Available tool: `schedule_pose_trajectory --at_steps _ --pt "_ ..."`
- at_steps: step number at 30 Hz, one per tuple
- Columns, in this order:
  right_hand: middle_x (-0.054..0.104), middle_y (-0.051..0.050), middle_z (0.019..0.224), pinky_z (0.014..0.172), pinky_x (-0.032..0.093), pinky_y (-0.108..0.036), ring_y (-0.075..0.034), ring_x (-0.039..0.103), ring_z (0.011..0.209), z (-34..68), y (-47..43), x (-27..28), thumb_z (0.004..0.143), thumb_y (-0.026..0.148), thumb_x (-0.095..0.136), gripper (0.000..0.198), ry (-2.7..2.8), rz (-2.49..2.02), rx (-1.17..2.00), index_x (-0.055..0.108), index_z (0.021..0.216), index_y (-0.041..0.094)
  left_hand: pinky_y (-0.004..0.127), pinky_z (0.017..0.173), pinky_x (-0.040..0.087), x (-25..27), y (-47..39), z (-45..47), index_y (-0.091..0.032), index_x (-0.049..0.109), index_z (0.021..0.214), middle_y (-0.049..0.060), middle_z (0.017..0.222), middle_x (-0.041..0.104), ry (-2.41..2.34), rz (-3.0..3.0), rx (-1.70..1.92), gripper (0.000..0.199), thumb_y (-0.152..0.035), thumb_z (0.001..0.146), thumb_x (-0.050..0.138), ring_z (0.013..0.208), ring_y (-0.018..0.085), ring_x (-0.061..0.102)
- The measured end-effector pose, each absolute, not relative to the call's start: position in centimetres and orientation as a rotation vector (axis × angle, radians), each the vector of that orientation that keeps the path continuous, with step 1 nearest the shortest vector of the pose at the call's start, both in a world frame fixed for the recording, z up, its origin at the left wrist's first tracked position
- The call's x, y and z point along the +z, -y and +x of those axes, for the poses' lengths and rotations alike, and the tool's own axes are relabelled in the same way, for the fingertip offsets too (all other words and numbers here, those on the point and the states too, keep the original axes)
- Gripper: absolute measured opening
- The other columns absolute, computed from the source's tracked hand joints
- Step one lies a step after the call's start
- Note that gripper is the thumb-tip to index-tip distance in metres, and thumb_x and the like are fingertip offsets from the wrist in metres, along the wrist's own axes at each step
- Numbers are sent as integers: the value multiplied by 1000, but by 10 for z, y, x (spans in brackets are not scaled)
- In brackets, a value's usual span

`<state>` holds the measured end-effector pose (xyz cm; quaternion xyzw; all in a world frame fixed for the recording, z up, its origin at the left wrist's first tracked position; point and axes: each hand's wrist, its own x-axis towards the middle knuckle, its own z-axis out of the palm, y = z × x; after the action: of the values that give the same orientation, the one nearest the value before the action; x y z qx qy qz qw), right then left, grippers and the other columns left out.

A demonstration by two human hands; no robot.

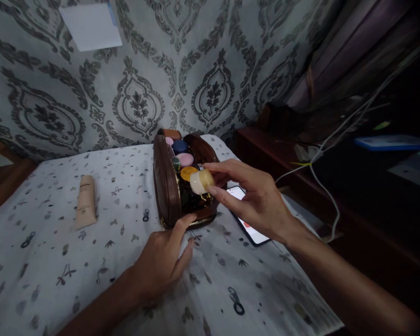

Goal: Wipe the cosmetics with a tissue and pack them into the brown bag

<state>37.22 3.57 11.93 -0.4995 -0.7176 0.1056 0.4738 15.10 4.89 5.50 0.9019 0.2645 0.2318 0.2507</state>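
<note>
A brown toiletry bag (166,186) stands unzipped on the patterned white cloth, with several jars and bottles inside. Above its opening, my right hand (255,198) pinches a small cream jar with a gold lid (200,182) between thumb and fingers. Just behind that jar is an orange-yellow lid (188,173), then a pink lid (185,159) and a dark blue lid (180,146). My left hand (164,259) lies at the bag's front, index fingertip touching the zipped edge, thumb held apart. Its remaining fingers are partly hidden.
A beige squeeze tube (86,203) lies to the left on the cloth. Right of the bag, partly under my right hand, is a lit phone (255,235). White cables (331,200) hang beside a dark red wooden ledge (266,154). Behind stands a patterned curtain (140,93).
</note>
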Motion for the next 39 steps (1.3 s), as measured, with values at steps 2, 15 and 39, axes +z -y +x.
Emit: schedule_pose_trajectory --at_steps 2,15,39 --pt "71 -7 100 78 54 -32 -19 66 86 373 -35 117 93 37 65 31 1743 -1249 269 68 119 21 29 69 59 54 -49 150 -16 39 140 5 90 75 -735 2443 623 42 -24 99 39 62 15 69" --pt "64 -4 89 70 43 -25 -16 59 80 365 -45 119 94 21 58 7 2157 -1342 131 64 93 18 30 68 58 48 -51 142 -17 34 147 10 107 76 -823 2425 636 48 -28 100 40 77 20 75" --pt "70 -7 90 78 47 -29 -18 65 85 359 -57 121 99 21 51 24 2239 -1367 191 70 86 17 27 65 55 44 -51 136 -13 31 150 7 91 75 -801 2384 608 54 -30 100 40 67 18 71"
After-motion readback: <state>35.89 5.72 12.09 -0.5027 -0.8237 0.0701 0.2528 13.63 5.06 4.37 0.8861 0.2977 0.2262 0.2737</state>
